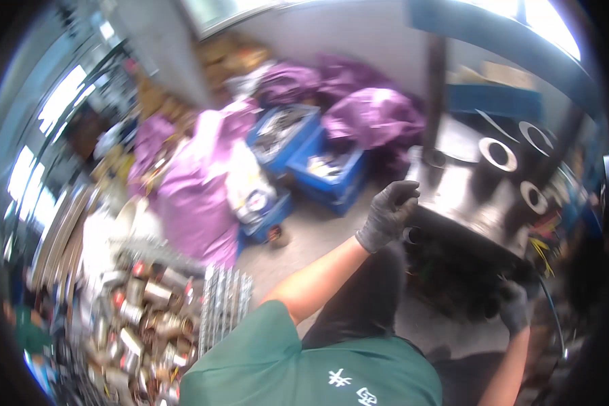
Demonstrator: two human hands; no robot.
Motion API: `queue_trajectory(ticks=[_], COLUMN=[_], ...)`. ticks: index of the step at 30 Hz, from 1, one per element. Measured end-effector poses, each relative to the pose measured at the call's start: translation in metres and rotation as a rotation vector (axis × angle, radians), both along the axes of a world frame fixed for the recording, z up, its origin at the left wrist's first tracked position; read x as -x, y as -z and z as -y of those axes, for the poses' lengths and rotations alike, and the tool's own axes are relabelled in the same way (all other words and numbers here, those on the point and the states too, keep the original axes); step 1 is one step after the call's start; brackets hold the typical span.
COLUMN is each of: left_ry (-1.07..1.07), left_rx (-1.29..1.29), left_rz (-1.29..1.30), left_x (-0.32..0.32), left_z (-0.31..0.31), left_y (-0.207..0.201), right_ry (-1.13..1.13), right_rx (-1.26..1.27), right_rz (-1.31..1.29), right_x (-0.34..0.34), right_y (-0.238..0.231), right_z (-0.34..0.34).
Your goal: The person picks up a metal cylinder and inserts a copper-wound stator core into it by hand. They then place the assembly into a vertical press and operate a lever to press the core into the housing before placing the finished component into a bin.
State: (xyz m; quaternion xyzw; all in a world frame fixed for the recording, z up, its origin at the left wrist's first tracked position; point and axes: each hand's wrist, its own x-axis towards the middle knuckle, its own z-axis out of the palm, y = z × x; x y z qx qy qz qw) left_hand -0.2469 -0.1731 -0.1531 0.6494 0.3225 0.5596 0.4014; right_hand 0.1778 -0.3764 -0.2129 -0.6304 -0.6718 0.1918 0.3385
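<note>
A shiny metal table or plate (467,203) stands at the right, part of a machine, with several pale rings (498,155) on it. At its left corner is my left hand (389,215) in a grey glove. The fingers are curled; what they hold, if anything, is too blurred to make out. Lower down, by the plate's near right corner, my right hand (513,308) reaches in a grey glove toward a dark area below the edge. Shadow and blur hide its fingers.
Blue bins (331,176) with parts stand ahead, beside purple sacks (203,189). At the left lies a heap of metal cylinders (142,318) next to a metal grid (224,304). The machine's blue beam (501,37) and dark posts (436,95) rise at the right.
</note>
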Motion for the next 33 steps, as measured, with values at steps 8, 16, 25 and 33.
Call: queue_trajectory(ticks=[8,16,25,33], left_ry=[-0.904,-1.498,-1.542,-1.099], left_rx=[0.036,0.172,1.284,1.433], left_rz=[-0.162,-0.198,-0.924,-1.518], left_x=[0.321,0.517,0.632,0.603], left_z=[0.114,0.302,0.498,0.456], left_y=[0.046,0.063,0.116,0.109], right_ry=[-0.170,-0.244,-0.231,-0.145], right_rx=[0.264,0.367,0.483,0.698], right_rz=[-0.106,-0.092,-0.023,-0.116], right_x=[0.018,-0.018,-0.037,-0.031], right_y=[0.010,0.048,0.086,0.066], right_z=[-0.012,-0.045,-0.046,-0.031])
